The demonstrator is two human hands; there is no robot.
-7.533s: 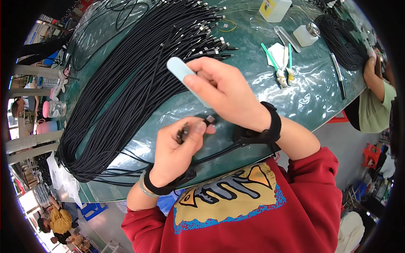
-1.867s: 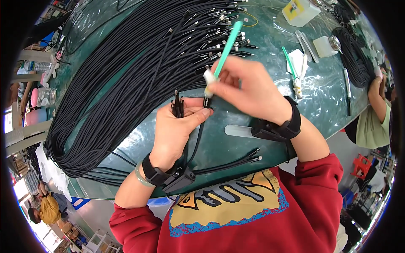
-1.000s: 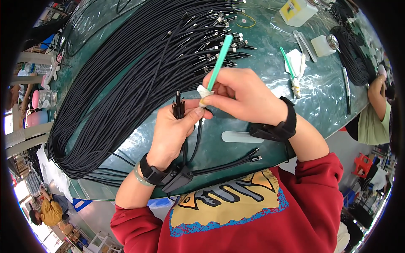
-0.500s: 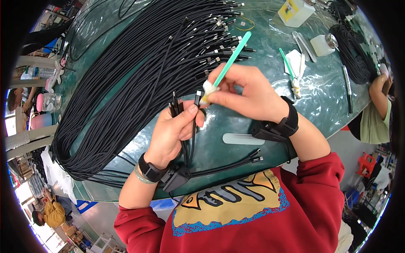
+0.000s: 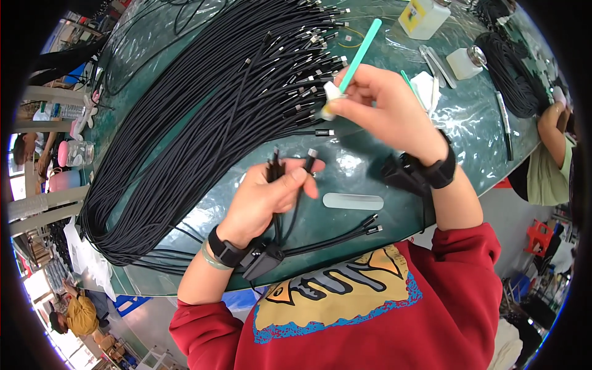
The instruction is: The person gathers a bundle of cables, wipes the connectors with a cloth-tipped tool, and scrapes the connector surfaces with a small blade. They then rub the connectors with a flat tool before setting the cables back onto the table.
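My left hand (image 5: 262,200) is closed round several black USB cables near their plug ends. One cable's plug (image 5: 312,155), with a metal tip, sticks up between thumb and fingers. My right hand (image 5: 394,114) pinches a green stick (image 5: 362,52) together with a wad of white cloth (image 5: 332,95), yellowish at its lower end. The wad is up and to the right of the held plug, apart from it. A large bundle of black cables (image 5: 160,132) curves across the left of the table, plug ends toward my right hand.
Near me on the green table (image 5: 296,271) lie a translucent flat strip (image 5: 353,201) and two cable plugs (image 5: 374,229). Farther right are a metal-capped bottle (image 5: 464,64), a white container (image 5: 425,21), a marker (image 5: 503,126) and coiled cable (image 5: 512,77). Another person's arm (image 5: 550,129) reaches the right edge.
My right hand has lifted the stick and cloth up and right, away from the plug. The left hand, still gripping the cables, has shifted slightly right and nearer me.
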